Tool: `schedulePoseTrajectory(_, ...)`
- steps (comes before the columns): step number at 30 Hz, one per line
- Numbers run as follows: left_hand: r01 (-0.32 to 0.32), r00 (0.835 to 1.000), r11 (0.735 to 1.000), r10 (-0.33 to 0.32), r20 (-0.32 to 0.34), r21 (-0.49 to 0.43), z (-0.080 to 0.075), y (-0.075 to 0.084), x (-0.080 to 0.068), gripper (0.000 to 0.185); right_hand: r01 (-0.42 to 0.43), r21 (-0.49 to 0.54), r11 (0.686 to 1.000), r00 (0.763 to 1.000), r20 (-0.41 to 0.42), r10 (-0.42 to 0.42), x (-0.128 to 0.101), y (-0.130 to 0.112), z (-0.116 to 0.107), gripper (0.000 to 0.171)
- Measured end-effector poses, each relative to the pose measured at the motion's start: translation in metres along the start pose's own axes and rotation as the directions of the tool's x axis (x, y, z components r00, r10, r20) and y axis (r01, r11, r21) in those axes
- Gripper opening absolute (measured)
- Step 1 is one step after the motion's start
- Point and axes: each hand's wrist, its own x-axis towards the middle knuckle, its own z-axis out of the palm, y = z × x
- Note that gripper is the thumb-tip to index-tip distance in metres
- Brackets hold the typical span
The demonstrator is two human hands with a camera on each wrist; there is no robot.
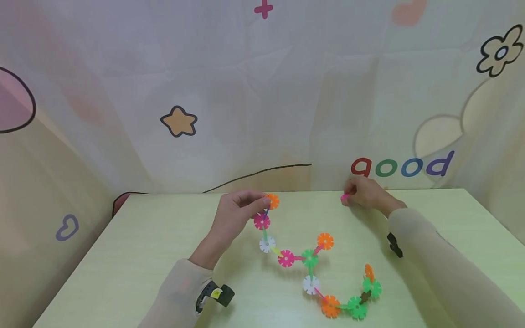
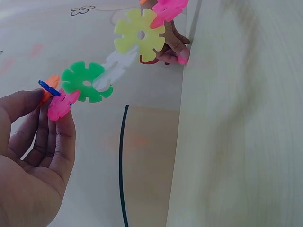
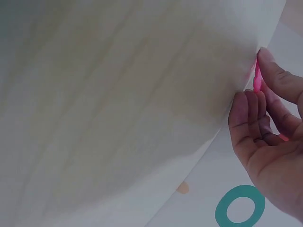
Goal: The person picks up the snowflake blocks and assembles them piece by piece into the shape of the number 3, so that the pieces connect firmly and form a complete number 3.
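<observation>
Presently, notes on the chain and both hands:

Left hand: left hand [image 1: 235, 212] pinches the far end of the snowflake chain [image 1: 310, 263] at the orange end disc [image 1: 272, 201]; thumb and fingertips closed on it, that end lifted off the counter [image 1: 123, 273]. In the left wrist view the discs hang in the air from the fingers [image 2: 59, 137].

Right hand: right hand [image 1: 365, 193] at the back edge of the counter, fingertips closed on a loose pink piece [image 1: 344, 197]; right wrist view shows the same pink piece [image 3: 257, 78] nipped between thumb and forefinger, against the counter edge.

Key relation: loose pink piece lies at about 3 o'clock from the held chain end, well apart, with bare counter between. Right hand has the piece; left hand has the chain end.

Chain axis: runs from the held end at 12 o'clock, down toward 6 o'clock, then zigzags to about 4 o'clock, ending in an upright orange disc [image 1: 368, 272] near the right sleeve [image 1: 430, 264].

Count, discs in chain (head view): about twelve — four orange, three green, two pink, two white, one dark and partly hidden; thin connectors between some cannot be counted reliably.

Count, loose pieces: one.

Count, hands: two, both occupied.

Backdrop: printed cloth [image 1: 262, 91] with the word "good" [image 1: 402, 166] behind the right hand.
</observation>
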Motion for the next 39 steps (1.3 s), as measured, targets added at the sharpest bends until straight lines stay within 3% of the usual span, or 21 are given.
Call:
schedulePoseTrajectory(7, -0.008, 1.0, 1.0, 0.008, 0.0, -0.004, -0.001, 0.0, -0.001, 0.017, 0.051, 0.049, 0.998, 0.998, -0.051, -0.048, -0.007, -0.009, -0.003, 0.013)
schedulePoseTrajectory(14, -0.011, 1.0, 1.0, 0.011, -0.001, -0.004, -0.002, 0.0, -0.001, 0.015, 0.165, 0.179, 0.97, 0.978, -0.158, -0.138, -0.027, -0.05, -0.014, 0.009)
schedulePoseTrajectory(21, -0.004, 1.0, 1.0, 0.004, -0.006, -0.008, -0.002, 0.0, -0.001, 0.015, 0.259, 0.31, 0.915, 0.946, -0.271, -0.176, -0.052, -0.089, -0.016, 0.021)
schedulePoseTrajectory(27, 0.0, 1.0, 1.0, -0.001, -0.006, -0.011, 0.0, 0.001, -0.001, 0.015, 0.322, 0.394, 0.861, 0.925, -0.325, -0.197, -0.066, -0.107, -0.011, 0.024)
schedulePoseTrajectory(39, -0.022, 1.0, 1.0, 0.022, -0.004, -0.013, -0.002, 0.0, 0.0, 0.016, 0.45, 0.422, 0.787, 0.879, -0.366, -0.306, -0.073, -0.127, 0.007, 0.016)
